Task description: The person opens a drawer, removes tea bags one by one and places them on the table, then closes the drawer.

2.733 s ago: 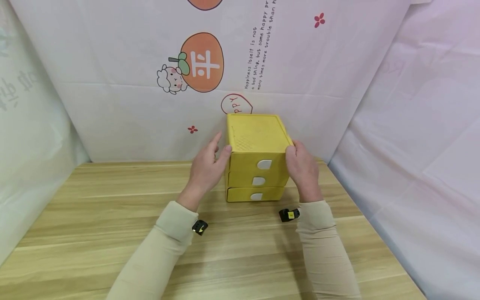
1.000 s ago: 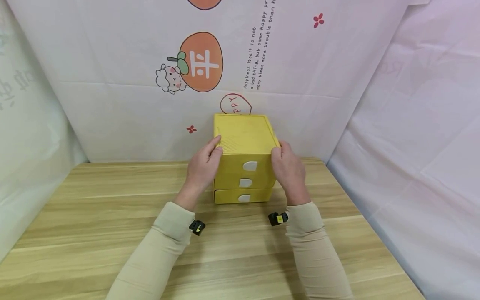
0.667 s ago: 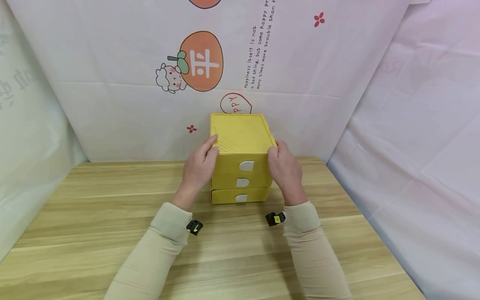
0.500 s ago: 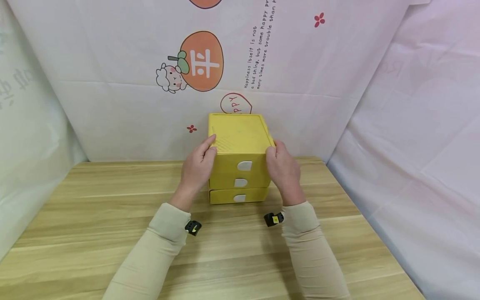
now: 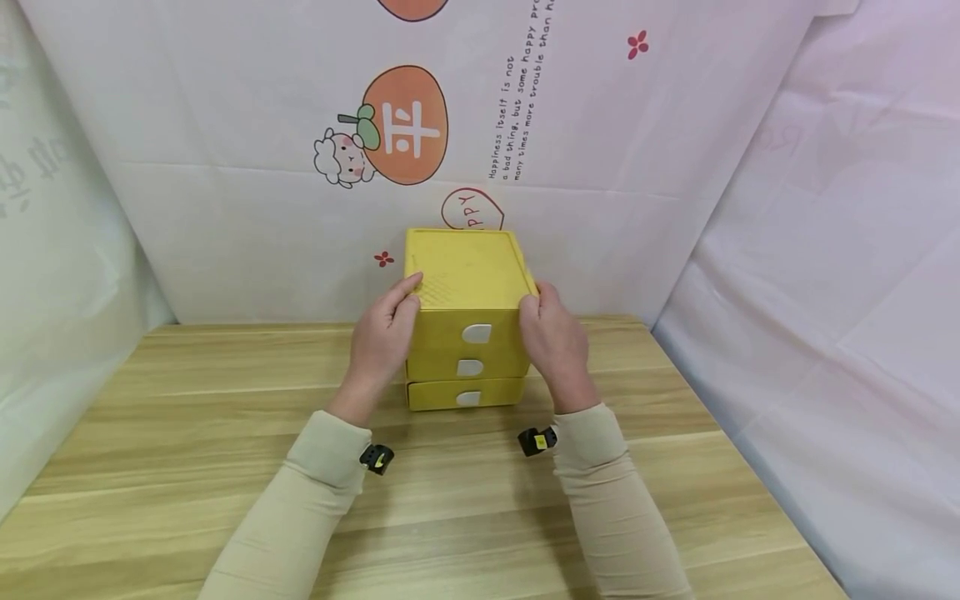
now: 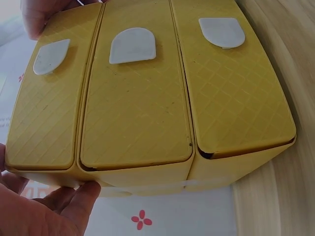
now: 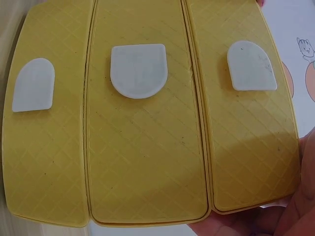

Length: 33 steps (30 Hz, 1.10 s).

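A yellow drawer box (image 5: 468, 342) with three stacked drawers stands upright at the back of the wooden table. Each drawer front carries a white rounded tab, the top one a white tab (image 5: 476, 333). My left hand (image 5: 381, 337) holds the box's upper left side, thumb by the front corner and a fingertip on the top edge. On the opposite side, my right hand (image 5: 555, 337) grips the upper right edge, its thumb at the front corner. In the left wrist view, left fingers (image 6: 81, 204) bear on the side wall. The drawers look closed, with a small gap at the bottom one's corner.
Behind the box hangs a white printed cloth (image 5: 262, 233). Another white cloth (image 5: 840, 333) borders the right side. Wood-grain table surface (image 5: 465, 517) extends in front of the box. A black wrist strap (image 5: 377, 458) shows at the left cuff.
Over these frames the drawer box has slid left along the table, with both hands moving along with it. The left hand, earlier more open beside the box, now holds its upper edge.
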Tool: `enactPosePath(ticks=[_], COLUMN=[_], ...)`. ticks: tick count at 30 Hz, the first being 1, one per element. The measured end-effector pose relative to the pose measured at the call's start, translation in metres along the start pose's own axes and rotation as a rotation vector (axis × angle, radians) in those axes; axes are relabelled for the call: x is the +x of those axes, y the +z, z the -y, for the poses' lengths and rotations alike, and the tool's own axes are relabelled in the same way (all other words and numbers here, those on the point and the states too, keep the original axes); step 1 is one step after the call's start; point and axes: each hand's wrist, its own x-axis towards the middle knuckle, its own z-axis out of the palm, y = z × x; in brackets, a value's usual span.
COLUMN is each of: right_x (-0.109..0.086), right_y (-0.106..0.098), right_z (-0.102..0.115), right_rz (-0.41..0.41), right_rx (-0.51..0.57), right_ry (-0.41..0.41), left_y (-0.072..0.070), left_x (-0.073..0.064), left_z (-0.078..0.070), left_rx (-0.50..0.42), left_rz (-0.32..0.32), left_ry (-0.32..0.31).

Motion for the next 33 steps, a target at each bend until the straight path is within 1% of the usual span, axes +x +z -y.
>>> enactPosePath(ticks=[8, 22, 33], right_x=[-0.0024, -0.0027, -0.0024], right_y=[0.0026, 0.0059, 0.0066], right_z=[0.0030, 0.0060, 0.0053], right_rz=[0.000, -0.016, -0.017], right_rx=[0.008, 0.002, 0.006], right_ry=[-0.003, -0.019, -0.014], left_y=[-0.0022, -0.0036, -0.0028], left_x=[-0.0009, -0.0010, -0.0020], left_z=[0.0033, 0.0059, 0.0042], left_rx=[0.004, 0.002, 0.014], left_rz=[-0.012, -0.069, -0.088], left_ry=[0.018, 0.038, 0.028])
